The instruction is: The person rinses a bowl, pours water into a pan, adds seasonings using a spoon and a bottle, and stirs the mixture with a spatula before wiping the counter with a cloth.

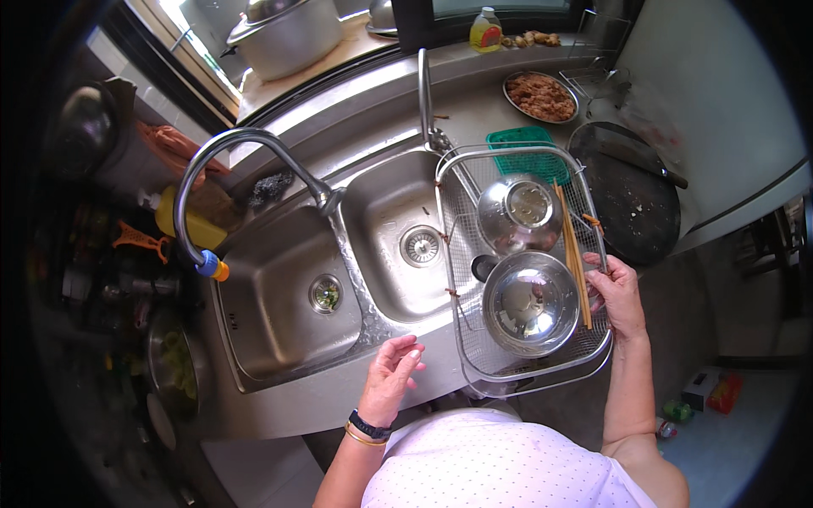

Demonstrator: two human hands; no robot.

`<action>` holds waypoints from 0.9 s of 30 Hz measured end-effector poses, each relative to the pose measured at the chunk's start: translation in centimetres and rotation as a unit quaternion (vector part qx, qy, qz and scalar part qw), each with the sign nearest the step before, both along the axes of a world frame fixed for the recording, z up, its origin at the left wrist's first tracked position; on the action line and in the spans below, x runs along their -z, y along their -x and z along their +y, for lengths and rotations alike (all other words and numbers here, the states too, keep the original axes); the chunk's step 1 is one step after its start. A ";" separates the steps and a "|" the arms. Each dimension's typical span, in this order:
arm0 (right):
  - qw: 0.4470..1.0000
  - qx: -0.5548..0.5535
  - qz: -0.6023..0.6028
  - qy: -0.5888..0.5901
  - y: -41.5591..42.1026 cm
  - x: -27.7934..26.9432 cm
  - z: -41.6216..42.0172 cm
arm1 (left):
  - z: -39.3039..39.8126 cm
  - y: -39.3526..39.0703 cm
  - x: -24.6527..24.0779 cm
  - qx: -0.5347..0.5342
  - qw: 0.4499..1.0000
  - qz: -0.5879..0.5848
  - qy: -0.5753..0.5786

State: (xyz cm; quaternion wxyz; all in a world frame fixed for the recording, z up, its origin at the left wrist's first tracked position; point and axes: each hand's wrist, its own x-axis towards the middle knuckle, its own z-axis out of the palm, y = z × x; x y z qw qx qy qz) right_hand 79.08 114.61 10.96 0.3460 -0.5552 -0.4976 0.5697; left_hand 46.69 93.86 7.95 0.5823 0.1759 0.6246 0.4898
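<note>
My right hand [617, 293] grips the right rim of a wire mesh basket [467, 355], fingers curled over the metal edge. In the basket sit two steel bowls: one upside down [502, 216] towards the back, the other [532, 305] nearer to me. Wooden chopsticks [573, 254] lie along the right side, by my fingers. A dark rounded object [484, 267] shows partly from under the bowls. My left hand [392, 378] is over the counter's front edge, left of the basket, with its fingers loosely bent and nothing in them.
A double steel sink has a left basin [273, 317] and a right basin [381, 254], partly under the basket. A curved faucet [209, 146] arches over the left one. Beyond the basket are a green plastic basket [517, 136], a plate of minced meat [540, 95] and a cleaver [635, 159] on a round chopping board [635, 219].
</note>
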 end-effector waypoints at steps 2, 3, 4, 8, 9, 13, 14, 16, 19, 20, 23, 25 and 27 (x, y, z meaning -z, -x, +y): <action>1.000 0.025 0.000 -0.012 -1.2 -0.2 0.2 | 0.3 -0.6 -0.1 0.020 1.000 0.000 0.000; 0.999 0.037 -0.001 -0.018 -1.8 -0.3 0.3 | 0.4 -0.8 -0.1 0.028 1.000 0.003 0.001; 0.999 0.048 -0.003 -0.024 -2.4 -0.4 0.3 | 0.6 -1.0 0.0 0.035 0.999 0.006 0.002; 0.996 0.078 -0.003 -0.039 -4.7 -0.3 0.7 | 0.8 -1.5 0.4 0.059 0.998 0.000 0.007; 0.996 0.079 -0.001 -0.044 -4.8 -0.2 1.0 | 0.9 -1.5 0.2 0.058 0.998 0.000 0.010; 0.993 0.101 -0.039 -0.036 -5.1 -0.9 0.7 | 1.7 -2.3 -0.3 0.062 0.998 0.001 0.023; 0.993 0.107 -0.038 -0.032 -5.0 -1.2 0.4 | 1.9 -2.1 0.0 0.093 0.996 -0.009 0.015; 0.996 0.084 -0.027 -0.032 -5.1 -1.1 -0.1 | 2.3 -2.6 -0.6 0.095 0.995 -0.014 -0.008; 0.999 0.044 -0.018 -0.022 -4.3 -0.5 -0.9 | 2.6 -2.8 -1.1 0.124 0.990 -0.052 -0.041; 0.999 0.031 -0.014 -0.016 -3.9 -0.2 -1.2 | 2.6 -3.1 -1.4 0.122 0.989 -0.061 -0.056; 1.000 -0.013 0.007 0.006 -2.1 0.6 -2.1 | 2.5 -3.7 -1.4 0.138 0.984 -0.079 -0.082; 0.999 -0.037 0.008 0.026 -0.5 0.6 -2.6 | 2.6 -4.1 -1.4 0.150 0.981 -0.065 -0.108; 0.997 -0.061 0.018 0.048 1.0 0.8 -3.0 | 2.1 -4.3 -2.3 0.126 0.983 -0.095 -0.097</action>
